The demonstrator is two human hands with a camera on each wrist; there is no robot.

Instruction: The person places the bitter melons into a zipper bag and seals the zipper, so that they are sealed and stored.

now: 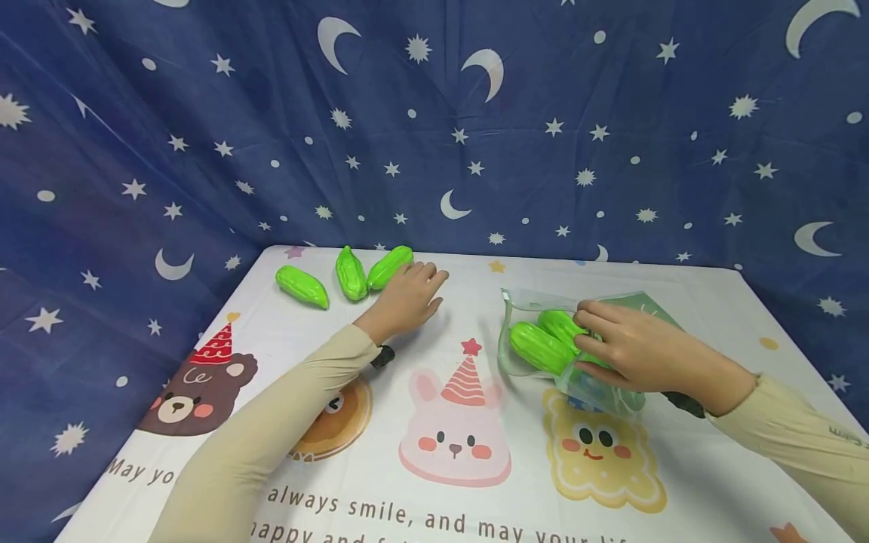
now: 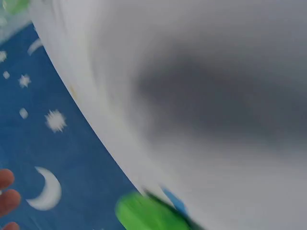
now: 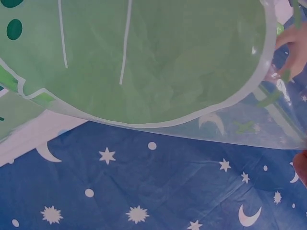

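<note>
My left hand [image 1: 405, 300] reaches over the table beside a bright green, ridged toy vegetable shaped like a cucumber [image 1: 390, 267]. Its fingers are loosely bent and hold nothing. Two similar green vegetables lie farther left, one upright in view [image 1: 351, 274] and one slanting [image 1: 302, 286]. On the right, my right hand [image 1: 631, 345] grips the rim of a clear plastic bag with green print [image 1: 526, 302]. Two green vegetables [image 1: 541, 347] lie inside it. The left wrist view catches a blurred vegetable [image 2: 148, 213] and a few fingertips [image 2: 8, 199]; the bag's green panel [image 3: 158, 62] fills the right wrist view.
A white cloth with printed cartoon figures [image 1: 455, 445] covers the table. Behind it hangs a dark blue curtain [image 1: 421, 98] with moons and stars, meeting the table's back edge. Part of the bag lies on the cloth.
</note>
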